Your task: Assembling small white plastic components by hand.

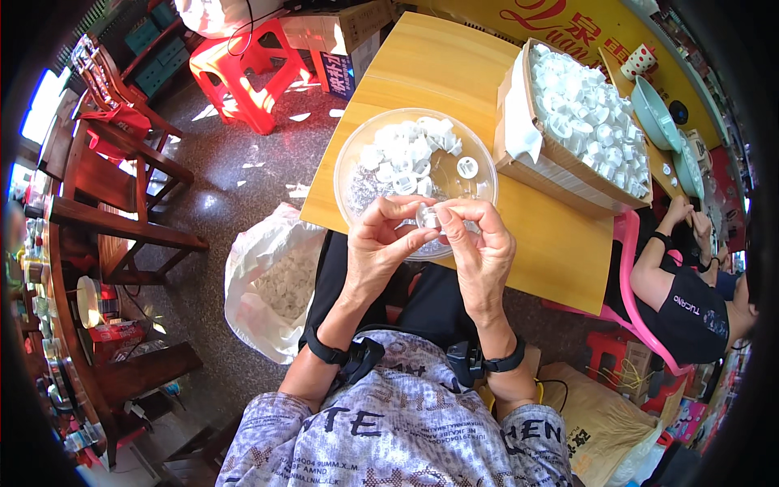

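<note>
Pinching a small white part [430, 217] between left hand [377, 247] and right hand [485, 253], thumbs near fingertips, over the clear tub's [445, 172] near side, probably so anything dropped gets caught.

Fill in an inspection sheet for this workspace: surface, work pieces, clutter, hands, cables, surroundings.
Surface: wooden table, bearing a clear round tub and an open cardboard box.
Work pieces: small white plastic parts in the tub, many more in the box; one small whitish part is held.
Clutter: white sack of pale pieces on the floor; spotted cup beyond the box.
Hands: left hand and right hand pinch the held part between them, at the tub's near rim.
Cables: yellow cord at lower right; none seen on the table.
Surroundings: red stool, wooden chair at left, another person at right.
</note>
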### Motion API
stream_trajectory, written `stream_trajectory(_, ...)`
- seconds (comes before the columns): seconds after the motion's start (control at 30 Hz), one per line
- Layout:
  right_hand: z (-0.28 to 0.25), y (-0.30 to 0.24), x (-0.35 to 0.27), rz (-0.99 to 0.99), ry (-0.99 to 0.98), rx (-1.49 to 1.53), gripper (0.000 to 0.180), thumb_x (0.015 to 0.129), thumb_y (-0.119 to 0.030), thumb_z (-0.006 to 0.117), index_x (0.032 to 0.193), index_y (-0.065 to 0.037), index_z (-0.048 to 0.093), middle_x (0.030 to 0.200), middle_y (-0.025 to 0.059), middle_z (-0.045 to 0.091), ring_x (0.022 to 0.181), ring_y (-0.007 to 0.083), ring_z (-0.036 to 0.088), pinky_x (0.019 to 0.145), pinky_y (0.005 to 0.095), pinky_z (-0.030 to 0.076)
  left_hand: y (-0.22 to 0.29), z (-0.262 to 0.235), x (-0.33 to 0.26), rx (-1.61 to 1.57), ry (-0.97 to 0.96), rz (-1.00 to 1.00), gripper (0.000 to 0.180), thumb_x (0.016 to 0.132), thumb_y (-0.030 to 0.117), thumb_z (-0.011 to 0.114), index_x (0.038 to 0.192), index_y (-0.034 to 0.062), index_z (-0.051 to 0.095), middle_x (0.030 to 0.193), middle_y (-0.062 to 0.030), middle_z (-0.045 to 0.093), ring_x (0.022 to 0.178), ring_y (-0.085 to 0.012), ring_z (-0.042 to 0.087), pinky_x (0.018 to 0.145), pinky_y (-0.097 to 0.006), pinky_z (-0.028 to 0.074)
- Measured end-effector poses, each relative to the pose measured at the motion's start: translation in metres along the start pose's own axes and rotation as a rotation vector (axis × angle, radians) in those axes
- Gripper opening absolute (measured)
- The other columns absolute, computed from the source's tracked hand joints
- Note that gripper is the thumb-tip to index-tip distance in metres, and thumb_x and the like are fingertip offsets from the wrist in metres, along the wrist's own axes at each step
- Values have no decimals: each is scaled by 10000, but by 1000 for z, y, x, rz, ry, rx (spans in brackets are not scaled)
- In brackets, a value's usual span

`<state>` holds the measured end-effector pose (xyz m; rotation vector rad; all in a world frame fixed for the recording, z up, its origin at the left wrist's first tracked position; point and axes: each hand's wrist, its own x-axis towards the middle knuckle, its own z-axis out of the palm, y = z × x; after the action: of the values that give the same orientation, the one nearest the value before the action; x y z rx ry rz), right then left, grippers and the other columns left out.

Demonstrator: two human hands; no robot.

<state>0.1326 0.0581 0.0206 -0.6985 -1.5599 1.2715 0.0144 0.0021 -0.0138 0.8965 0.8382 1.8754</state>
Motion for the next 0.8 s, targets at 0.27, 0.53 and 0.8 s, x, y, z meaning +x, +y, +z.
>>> stream_trajectory(0.27,-5,-4,-1,91,-35,48,96,881,-91,620,885,1,590,885,63,648,745,73,584,588,205,491,0,-2,-4,58,7,32,247,783,-107,639,979,-11,524,1174,-169,518,1106,-205,529,902,-322,514)
stream_trajectory(0.53,-14,-12,1,250,-98,71,100,878,-112,627,911,-17,628,940,41,650,755,74,602,633,207,509,1,1,-3,64,-17,56,255,767,-113,654,982,-24,550,1114,-148,541,1080,-215,550,894,-319,511)
stream_trajectory(0.8,-9,-11,-1,174,-144,-17,60,867,-46,617,913,-6,615,933,50,651,814,81,588,652,222,492,2,-1,-6,420,61,249,215,723,-80,716,845,-25,548,1019,-186,622,1001,-240,606,799,-314,522)
